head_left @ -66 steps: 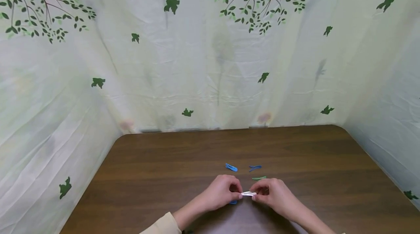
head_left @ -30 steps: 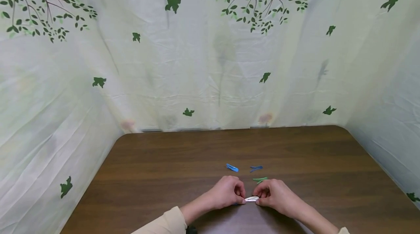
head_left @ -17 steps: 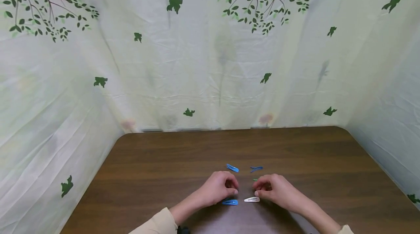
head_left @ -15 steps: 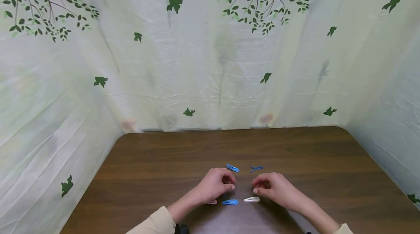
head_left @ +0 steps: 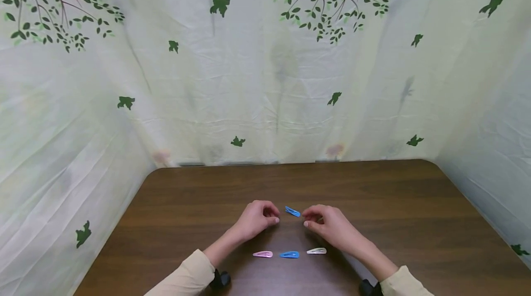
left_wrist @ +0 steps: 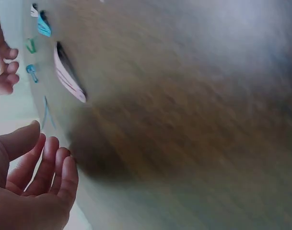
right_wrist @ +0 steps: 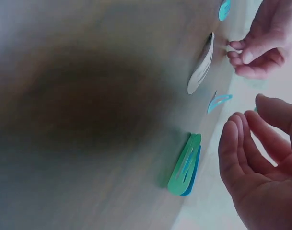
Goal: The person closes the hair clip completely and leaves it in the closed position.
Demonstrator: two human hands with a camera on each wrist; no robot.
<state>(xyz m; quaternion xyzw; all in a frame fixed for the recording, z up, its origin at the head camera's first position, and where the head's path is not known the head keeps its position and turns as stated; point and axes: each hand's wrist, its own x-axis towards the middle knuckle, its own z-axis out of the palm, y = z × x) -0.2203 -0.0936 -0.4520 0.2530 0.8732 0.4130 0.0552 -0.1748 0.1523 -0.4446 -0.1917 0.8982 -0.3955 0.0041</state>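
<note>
Snap hair clips lie on the table. A pink hair clip (head_left: 263, 254), a blue hair clip (head_left: 289, 255) and a white hair clip (head_left: 316, 251) form a near row, closed flat. Farther back lies another blue hair clip (head_left: 292, 211), its parts sprung apart. My left hand (head_left: 257, 217) hovers left of it, holding nothing, fingers loosely bent. To its right is my right hand (head_left: 329, 224), also holding nothing, thumb and fingers apart. A green hair clip (right_wrist: 185, 165) overlaps a darker blue one (right_wrist: 195, 173) in the right wrist view; the right hand hides both in the head view.
The brown wooden table (head_left: 199, 185) reaches back to a pale curtain (head_left: 265, 79) printed with leaves and birds. Cloth also hangs along the left and right sides. Black wrist bands (head_left: 220, 279) sit below the beige sleeves (head_left: 188, 275).
Both hands pinched the white hair clip earlier, then let go of it beside the near blue one. They have since moved back and leftward, uncovering the pink clip and covering the green one.
</note>
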